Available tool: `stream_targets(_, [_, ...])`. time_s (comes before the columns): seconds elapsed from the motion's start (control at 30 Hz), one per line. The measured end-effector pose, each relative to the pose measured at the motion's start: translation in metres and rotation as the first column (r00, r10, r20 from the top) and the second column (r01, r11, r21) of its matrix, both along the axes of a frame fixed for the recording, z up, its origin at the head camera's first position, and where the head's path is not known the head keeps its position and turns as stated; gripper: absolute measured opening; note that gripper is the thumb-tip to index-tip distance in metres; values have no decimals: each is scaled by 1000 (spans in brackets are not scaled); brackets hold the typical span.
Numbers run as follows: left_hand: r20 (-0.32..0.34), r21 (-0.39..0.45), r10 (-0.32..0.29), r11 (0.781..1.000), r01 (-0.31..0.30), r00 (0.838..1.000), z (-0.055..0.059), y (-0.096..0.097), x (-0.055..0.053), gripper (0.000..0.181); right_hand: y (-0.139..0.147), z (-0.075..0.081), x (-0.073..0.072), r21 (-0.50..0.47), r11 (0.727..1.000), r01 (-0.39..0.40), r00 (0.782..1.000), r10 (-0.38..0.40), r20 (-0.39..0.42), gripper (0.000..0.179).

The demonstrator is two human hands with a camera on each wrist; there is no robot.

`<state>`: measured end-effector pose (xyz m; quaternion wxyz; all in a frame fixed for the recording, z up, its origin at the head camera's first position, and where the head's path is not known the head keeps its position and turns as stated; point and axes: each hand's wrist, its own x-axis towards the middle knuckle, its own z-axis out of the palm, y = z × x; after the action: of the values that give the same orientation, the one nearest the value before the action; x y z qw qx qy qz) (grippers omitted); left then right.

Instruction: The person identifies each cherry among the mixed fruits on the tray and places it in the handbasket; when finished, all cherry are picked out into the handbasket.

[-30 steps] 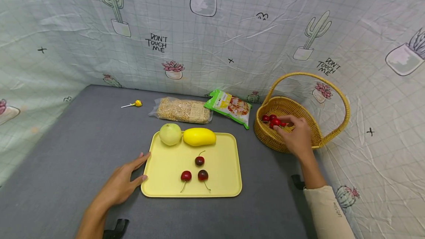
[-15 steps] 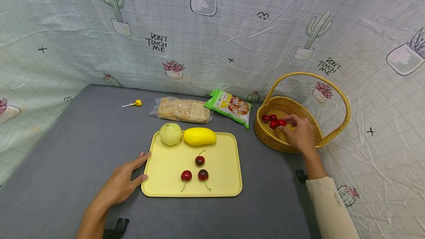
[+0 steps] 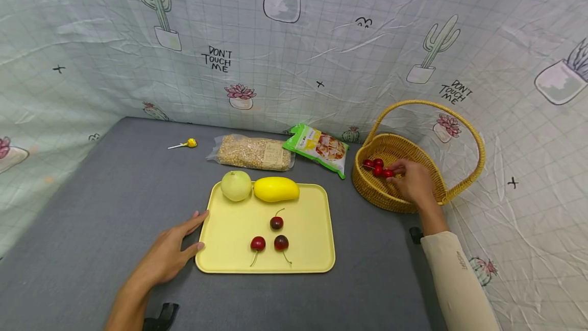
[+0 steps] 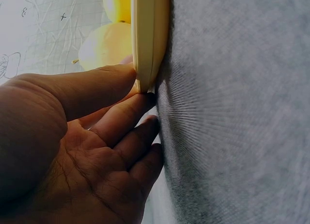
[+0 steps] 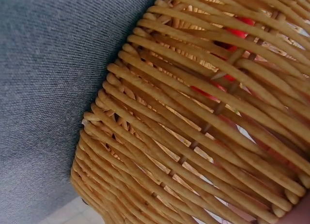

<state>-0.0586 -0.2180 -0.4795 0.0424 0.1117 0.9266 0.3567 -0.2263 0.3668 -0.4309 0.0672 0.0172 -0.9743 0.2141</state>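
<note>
My left hand [image 3: 167, 252] lies at the left edge of the yellow tray [image 3: 220, 264]; its thumb and fingertips touch the rim. In the left wrist view the thumb [image 4: 101, 83] rests against the tray's rim, with fingers below. On the tray are a pale green round fruit [image 3: 236, 186], a yellow mango [image 3: 276, 189] and three dark cherries, one at the centre [image 3: 276, 223]. My right hand [image 3: 414, 183] reaches into the wicker basket [image 3: 374, 195], fingertips apart beside a red cherry [image 3: 388, 173]. Several red cherries lie there. The basket weave [image 5: 193, 117] hides the hand's fingers in the right wrist view.
Behind the tray lie a clear bag of yellow kernels [image 3: 252, 152] and a green-and-white packet [image 3: 321, 148]. A yellow lollipop [image 3: 191, 142] lies at the back left. The basket's tall handle [image 3: 478, 142] arches over its right side, near the patterned curtain.
In the basket, my right hand has shifted slightly right. The cherry at its fingertips has moved right, then lower, and now sits beside the other cherries. My left hand has stayed in place.
</note>
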Motion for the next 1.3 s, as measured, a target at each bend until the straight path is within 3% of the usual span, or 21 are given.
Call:
stream_targets(0.2, [1,3,0,1000,0,1000,0,0,0,75,0,0,-4,33,999,-1,999,-1,51,23])
stream_targets(0.5, [1,-2,3,1000,-3,1000,0,0,0,75,1,-7,-10,63,997,-54,999,54,2,24])
stream_targets(0.83, [-11,-12,2,1000,-2,1000,-1,0,1,74,-2,-3,-3,0,999,-36,999,36,-14,26])
stream_targets(1.07, [-4,-9,1,1000,-1,1000,-1,0,0,74,-10,13,9,-103,994,-33,986,15,-166,23])
stream_targets(1.3, [5,-16,2,1000,-2,1000,1,1,-1,75,-30,28,26,-97,993,-68,949,35,-312,24])
